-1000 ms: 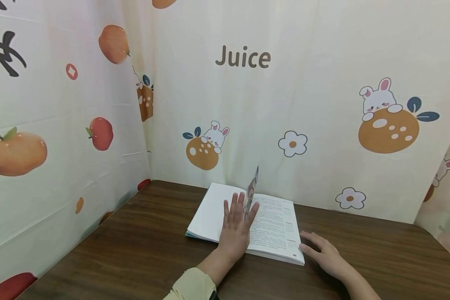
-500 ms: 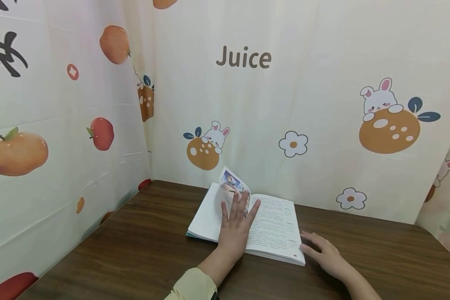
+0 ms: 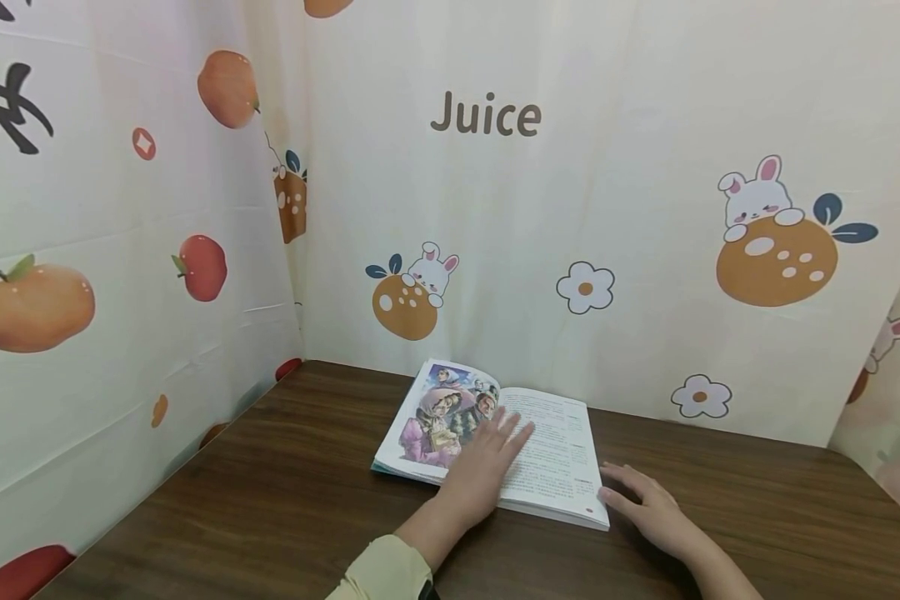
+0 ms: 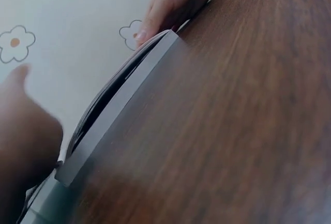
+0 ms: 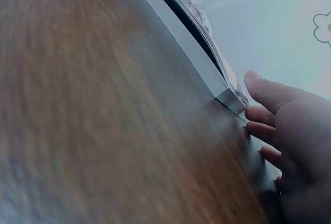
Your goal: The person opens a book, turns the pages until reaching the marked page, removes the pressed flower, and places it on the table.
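The illustrated page (image 3: pixel 437 415) has come down onto the left side of the open book (image 3: pixel 558 454) on the table (image 3: pixel 270 492), so its turning seems finished, left hand (image 3: pixel 480 475) with spread fingers, right hand (image 3: pixel 648 507) with loosely parted ones.

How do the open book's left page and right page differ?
The white paper left page bears a large, colourful illustration of people; the white paper right page bears mostly small dark print. The right hand is at the right page's outer side, while the left page's outer side has no hand. Both belong to one open book; the left hand partly covers each.
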Demonstrator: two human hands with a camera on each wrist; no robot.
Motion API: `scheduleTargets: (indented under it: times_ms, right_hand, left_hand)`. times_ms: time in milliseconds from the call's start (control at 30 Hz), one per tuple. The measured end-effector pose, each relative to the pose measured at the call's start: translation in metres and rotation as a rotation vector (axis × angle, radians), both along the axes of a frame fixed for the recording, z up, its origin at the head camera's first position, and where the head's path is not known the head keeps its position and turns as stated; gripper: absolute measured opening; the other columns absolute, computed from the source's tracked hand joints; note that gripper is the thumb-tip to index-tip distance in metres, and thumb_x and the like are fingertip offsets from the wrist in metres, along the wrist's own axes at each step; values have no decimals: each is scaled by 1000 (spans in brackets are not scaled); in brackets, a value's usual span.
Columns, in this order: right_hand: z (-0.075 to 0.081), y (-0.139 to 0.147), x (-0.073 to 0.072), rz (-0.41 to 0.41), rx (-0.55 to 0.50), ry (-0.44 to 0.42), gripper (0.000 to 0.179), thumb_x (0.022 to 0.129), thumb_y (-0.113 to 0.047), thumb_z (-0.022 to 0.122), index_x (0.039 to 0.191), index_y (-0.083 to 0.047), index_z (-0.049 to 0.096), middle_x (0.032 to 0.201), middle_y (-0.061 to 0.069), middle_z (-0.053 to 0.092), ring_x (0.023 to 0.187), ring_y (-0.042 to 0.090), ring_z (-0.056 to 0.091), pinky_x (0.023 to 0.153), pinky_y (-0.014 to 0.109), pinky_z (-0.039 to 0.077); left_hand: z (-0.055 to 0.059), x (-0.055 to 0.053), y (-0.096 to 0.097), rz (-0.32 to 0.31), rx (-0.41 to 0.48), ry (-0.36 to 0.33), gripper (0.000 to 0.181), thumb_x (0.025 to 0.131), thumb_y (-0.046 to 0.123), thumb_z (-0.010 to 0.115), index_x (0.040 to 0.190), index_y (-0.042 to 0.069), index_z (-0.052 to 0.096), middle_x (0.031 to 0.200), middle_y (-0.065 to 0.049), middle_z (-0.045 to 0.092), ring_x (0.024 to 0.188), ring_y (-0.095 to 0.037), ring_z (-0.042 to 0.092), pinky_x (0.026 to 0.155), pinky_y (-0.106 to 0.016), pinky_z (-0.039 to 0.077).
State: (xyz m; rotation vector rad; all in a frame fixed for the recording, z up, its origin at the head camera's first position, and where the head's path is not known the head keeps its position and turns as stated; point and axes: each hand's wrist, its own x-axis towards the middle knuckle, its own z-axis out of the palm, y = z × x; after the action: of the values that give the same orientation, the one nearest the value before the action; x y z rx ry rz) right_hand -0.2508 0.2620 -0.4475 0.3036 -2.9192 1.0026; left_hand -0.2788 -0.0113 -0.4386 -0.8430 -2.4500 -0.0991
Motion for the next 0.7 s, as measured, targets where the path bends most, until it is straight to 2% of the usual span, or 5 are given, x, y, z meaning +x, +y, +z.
scheduleTargets:
  times_ms: [100, 233, 433, 567, 700]
  right_hand:
    - [0, 0, 0, 0, 0, -2, 55, 90, -44, 55, 131, -8, 51, 140, 22, 39, 131, 46, 21, 93, 71, 14]
    - [0, 0, 0, -2, 0, -3, 56, 90, -45, 54, 131, -8, 51, 140, 21, 39, 131, 46, 21, 93, 71, 14]
    - [0, 0, 0, -2, -3, 1, 56, 89, -44, 55, 131, -7, 51, 139, 22, 40, 131, 47, 21, 93, 71, 14]
    - [0, 0, 0, -13, 12, -15, 59, 88, -46, 56, 133, -7, 49, 140, 24, 37, 130, 49, 21, 92, 72, 16]
    - [1, 0, 0, -12, 19, -40, 62, 86, -47, 58, 135, -10, 46, 141, 27, 33, 128, 52, 21, 90, 73, 18]
  left_hand:
    - [-1, 1, 1, -110, 7, -147, 70, 85, -4, 51, 146, 18, 26, 145, -1, 37, 136, -19, 25, 107, -39, 27]
    - [-2, 3, 1, -112, 20, -291, 58, 94, 11, 46, 147, 23, 26, 144, 3, 39, 133, -16, 31, 104, -46, 30]
    - [-3, 5, -2, -139, -14, -404, 43, 99, 34, 38, 141, 26, 40, 145, 5, 37, 135, -17, 28, 104, -55, 24]
    - [-2, 7, -4, -158, -27, -474, 48, 96, 48, 38, 139, 26, 44, 147, 3, 33, 137, -17, 22, 104, -60, 19]
    - [0, 5, -4, -169, 0, -542, 56, 92, 55, 43, 139, 26, 43, 148, 2, 31, 138, -17, 19, 105, -60, 14]
